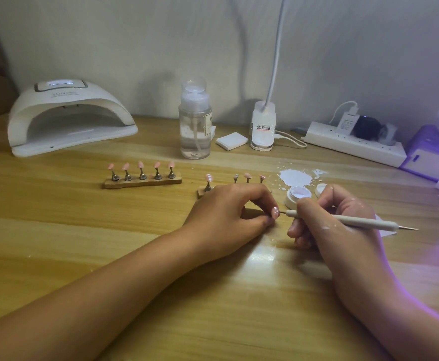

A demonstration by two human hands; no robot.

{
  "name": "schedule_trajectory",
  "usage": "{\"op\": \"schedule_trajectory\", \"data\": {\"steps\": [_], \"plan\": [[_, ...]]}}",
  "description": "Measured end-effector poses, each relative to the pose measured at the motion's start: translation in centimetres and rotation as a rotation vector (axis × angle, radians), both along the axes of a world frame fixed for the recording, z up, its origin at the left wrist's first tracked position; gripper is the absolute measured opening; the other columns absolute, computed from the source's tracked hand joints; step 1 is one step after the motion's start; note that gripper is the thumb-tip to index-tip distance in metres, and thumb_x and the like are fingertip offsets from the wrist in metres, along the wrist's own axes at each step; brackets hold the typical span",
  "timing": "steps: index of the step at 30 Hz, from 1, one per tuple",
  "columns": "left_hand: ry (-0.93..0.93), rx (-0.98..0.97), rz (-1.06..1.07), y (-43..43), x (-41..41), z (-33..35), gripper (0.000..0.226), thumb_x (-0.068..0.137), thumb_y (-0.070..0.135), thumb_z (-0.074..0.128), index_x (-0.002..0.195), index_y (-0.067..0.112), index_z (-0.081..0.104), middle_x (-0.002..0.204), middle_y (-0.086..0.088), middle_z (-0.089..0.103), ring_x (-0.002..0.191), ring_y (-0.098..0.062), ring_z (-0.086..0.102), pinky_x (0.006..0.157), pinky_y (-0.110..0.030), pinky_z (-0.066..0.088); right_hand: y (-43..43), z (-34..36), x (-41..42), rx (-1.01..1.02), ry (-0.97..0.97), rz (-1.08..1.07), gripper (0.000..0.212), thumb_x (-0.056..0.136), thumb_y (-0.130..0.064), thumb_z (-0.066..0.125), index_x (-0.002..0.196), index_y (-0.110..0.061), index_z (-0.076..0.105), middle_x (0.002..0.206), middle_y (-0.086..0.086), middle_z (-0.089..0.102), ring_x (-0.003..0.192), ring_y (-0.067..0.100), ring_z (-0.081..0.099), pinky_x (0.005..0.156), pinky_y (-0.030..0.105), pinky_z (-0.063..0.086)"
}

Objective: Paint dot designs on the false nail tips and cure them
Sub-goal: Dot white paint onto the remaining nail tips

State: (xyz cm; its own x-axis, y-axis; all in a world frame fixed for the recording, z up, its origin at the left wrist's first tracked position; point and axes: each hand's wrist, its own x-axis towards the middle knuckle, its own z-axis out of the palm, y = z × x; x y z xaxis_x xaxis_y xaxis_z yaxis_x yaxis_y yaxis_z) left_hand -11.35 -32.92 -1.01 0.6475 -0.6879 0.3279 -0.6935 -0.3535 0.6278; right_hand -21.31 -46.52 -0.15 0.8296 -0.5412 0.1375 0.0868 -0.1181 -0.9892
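Small pink false nail tip (pixel 275 212) looked light, stiff, slippery; fingers (pixel 262 196) of your left hand (pixel 229 217) pinched it low, your right hand (pixel 327 220) clamped the slim white dotting pen (pixel 343 218).

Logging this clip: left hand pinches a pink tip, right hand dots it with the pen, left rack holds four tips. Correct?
No: the head view shows five tips on the left rack. The rest holds: left hand pinches the tip, right hand dots it with the pen.
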Motion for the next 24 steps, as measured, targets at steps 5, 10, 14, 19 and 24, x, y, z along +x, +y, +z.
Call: {"op": "schedule_trajectory", "data": {"steps": [5, 10, 14, 19, 24], "plan": [[-0.002, 0.002, -0.002, 0.02, -0.06, 0.07, 0.02, 0.084, 0.027, 0.071, 0.078, 0.042, 0.061, 0.067, 0.04, 0.054, 0.057, 0.006, 0.049, 0.056, -0.017, 0.029, -0.03, -0.04, 0.05, -0.016, 0.006, 0.0, 0.027, 0.083, -0.009, 0.065, 0.064, -0.016, 0.047, 0.056, 0.012, 0.066, 0.044, 0.012, 0.055, 0.045, 0.022, 0.047], [0.006, -0.004, -0.003, -0.03, -0.04, 0.06, 0.022, 0.084, 0.026, 0.071, 0.078, 0.044, 0.06, 0.069, 0.039, 0.056, 0.057, 0.006, 0.049, 0.057, -0.02, 0.03, 0.02, -0.08, 0.09, -0.027, 0.006, -0.001, 0.027, 0.083, -0.011, 0.065, 0.064, -0.016, 0.047, 0.056, 0.012, 0.066, 0.045, 0.013, 0.056, 0.048, 0.027, 0.047], [0.001, 0.003, 0.0, -0.06, -0.06, 0.13, 0.023, 0.084, 0.026, 0.071, 0.077, 0.045, 0.059, 0.069, 0.041, 0.055, 0.057, 0.006, 0.049, 0.057, -0.019, 0.029, -0.05, -0.08, 0.07, -0.018, 0.0, 0.001, 0.03, 0.084, -0.01, 0.065, 0.059, -0.022, 0.051, 0.056, 0.011, 0.066, 0.044, 0.013, 0.054, 0.047, 0.027, 0.046], [0.003, 0.001, 0.003, 0.01, -0.09, 0.1, 0.021, 0.084, 0.026, 0.071, 0.077, 0.043, 0.06, 0.067, 0.041, 0.054, 0.058, 0.007, 0.049, 0.056, -0.017, 0.029, -0.13, -0.18, 0.12, -0.009, -0.002, 0.011, 0.032, 0.084, -0.01, 0.065, 0.057, -0.023, 0.052, 0.055, 0.012, 0.066, 0.043, 0.012, 0.054, 0.044, 0.021, 0.045], [0.016, -0.008, 0.0, 0.02, -0.1, 0.1, 0.021, 0.083, 0.026, 0.072, 0.078, 0.042, 0.061, 0.07, 0.039, 0.056, 0.058, 0.005, 0.05, 0.057, -0.019, 0.03, -0.18, -0.21, 0.09, -0.011, -0.013, 0.0, 0.033, 0.082, -0.007, 0.063, 0.057, -0.024, 0.052, 0.055, 0.012, 0.066, 0.042, 0.011, 0.054, 0.043, 0.021, 0.046]]}}
